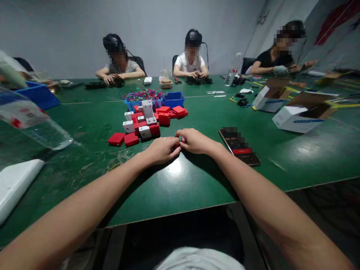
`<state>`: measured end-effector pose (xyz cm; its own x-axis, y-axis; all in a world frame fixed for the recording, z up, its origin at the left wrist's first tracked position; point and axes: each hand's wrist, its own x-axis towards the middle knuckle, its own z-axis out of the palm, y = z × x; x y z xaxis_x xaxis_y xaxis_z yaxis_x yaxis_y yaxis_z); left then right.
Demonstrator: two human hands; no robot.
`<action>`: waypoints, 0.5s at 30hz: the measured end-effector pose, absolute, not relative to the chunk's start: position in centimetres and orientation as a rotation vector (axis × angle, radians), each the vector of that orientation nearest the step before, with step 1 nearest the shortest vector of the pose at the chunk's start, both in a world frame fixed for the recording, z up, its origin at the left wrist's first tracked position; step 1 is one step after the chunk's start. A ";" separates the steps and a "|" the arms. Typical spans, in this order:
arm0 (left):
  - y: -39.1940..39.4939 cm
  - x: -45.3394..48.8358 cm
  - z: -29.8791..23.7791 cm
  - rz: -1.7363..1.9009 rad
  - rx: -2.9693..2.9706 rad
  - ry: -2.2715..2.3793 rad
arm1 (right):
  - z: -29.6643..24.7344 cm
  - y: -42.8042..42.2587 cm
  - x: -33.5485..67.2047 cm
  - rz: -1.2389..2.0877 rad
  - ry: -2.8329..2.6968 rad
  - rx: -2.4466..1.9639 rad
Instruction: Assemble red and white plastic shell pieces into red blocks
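Observation:
My left hand [163, 149] and my right hand [194, 141] meet over the green table, their fingertips close together. Both are closed with curled fingers, and whatever may be between them is hidden or too small to name. Just beyond my left hand is a pile of small box-shaped pieces, some red [132, 140] and some white [145, 132], several of them stacked. More red pieces [164, 119] lie behind my fingers. To the right of my right forearm, a phone [239, 147] with a lit screen lies flat.
Behind the pile stand a blue bin [174, 99] and a heap of coloured wires [144, 95]. A plastic bottle [42, 129] and a white object [18, 183] are on the left. Open cartons [299, 120] stand at right. Several co-workers [194, 62] sit across the table.

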<state>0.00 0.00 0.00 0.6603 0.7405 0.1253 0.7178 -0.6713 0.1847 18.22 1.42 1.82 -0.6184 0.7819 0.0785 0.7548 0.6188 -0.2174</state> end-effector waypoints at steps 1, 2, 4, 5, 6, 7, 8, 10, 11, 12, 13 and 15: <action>0.0 0.0 0.0 0.289 2.754 1.213 | 1.9 1.4 18.3 0.247 -2.678 -1.282; 0.0 0.1 -0.1 0.289 2.755 1.213 | 2.0 1.4 18.3 0.250 -2.679 -1.285; -0.1 0.1 -0.1 0.286 2.757 1.213 | 2.1 1.3 18.4 0.257 -2.680 -1.289; -0.1 0.2 -0.1 0.282 2.757 1.215 | 2.1 1.3 18.4 0.263 -2.678 -1.290; -0.2 0.2 0.0 0.278 2.756 1.217 | 2.2 1.3 18.4 0.267 -2.675 -1.293; -0.2 0.2 0.0 0.275 2.755 1.217 | 2.2 1.2 18.4 0.272 -2.673 -1.295; -0.2 0.2 0.0 0.274 2.754 1.218 | 2.2 1.2 18.3 0.278 -2.672 -1.298; -0.2 0.2 0.0 0.275 2.752 1.219 | 2.2 1.2 18.3 0.284 -2.669 -1.304; -0.2 0.2 0.0 0.278 2.753 1.219 | 2.2 1.2 18.3 0.287 -2.668 -1.306; -0.2 0.2 0.0 0.279 2.755 1.217 | 2.2 1.2 18.3 0.288 -2.667 -1.307; -0.1 0.2 0.0 0.283 2.759 1.216 | 2.3 1.2 18.3 0.287 -2.666 -1.307; -0.1 0.2 -0.1 0.289 2.766 1.207 | 2.2 1.3 18.3 0.283 -2.666 -1.305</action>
<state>0.23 -0.10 -0.10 0.6658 0.7348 0.1297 0.7139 -0.6778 0.1756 18.29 1.26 2.25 -0.6065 0.7929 0.0592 0.7627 0.6012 -0.2383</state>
